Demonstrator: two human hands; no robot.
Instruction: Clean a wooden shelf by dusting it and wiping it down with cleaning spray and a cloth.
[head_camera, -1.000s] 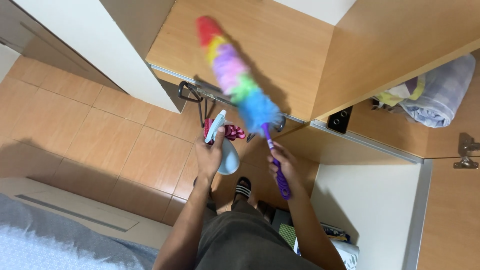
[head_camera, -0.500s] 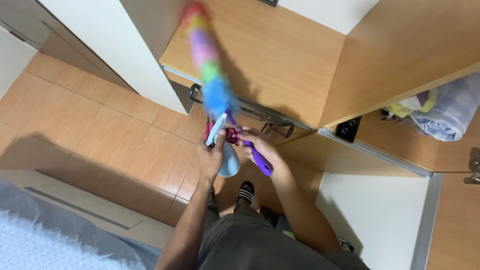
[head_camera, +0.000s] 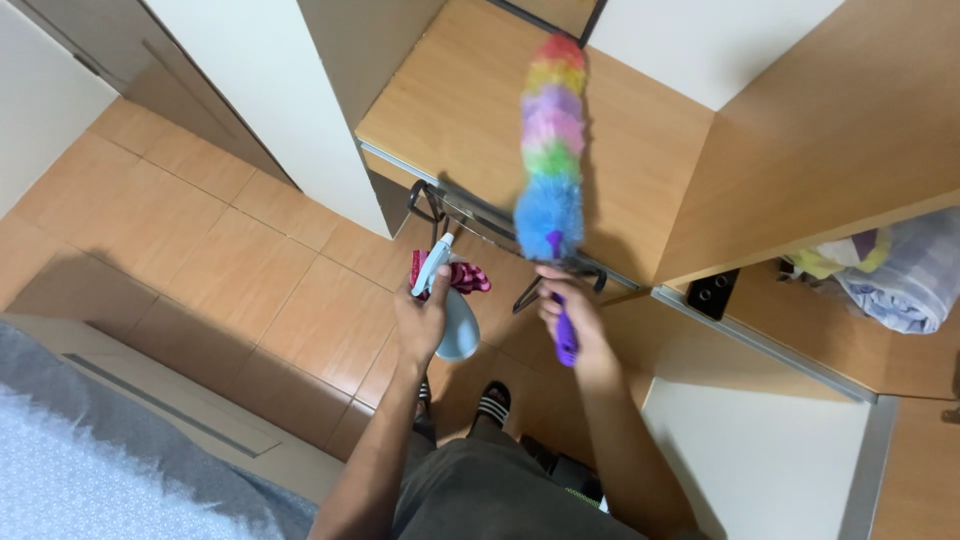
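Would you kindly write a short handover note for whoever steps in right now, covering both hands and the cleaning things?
Left hand: closed around a pale blue spray bottle, with a red-and-pink cloth held against it.
Right hand: grip closed on the purple handle of a rainbow duster.
Position: the duster head lies over the wooden shelf inside the open wardrobe; a metal rail runs along the shelf's front edge.
Done: both tools are in hand and the duster is on the shelf.
Left: whether the shelf is dusted cannot be told; bottle and cloth are held away from the shelf.
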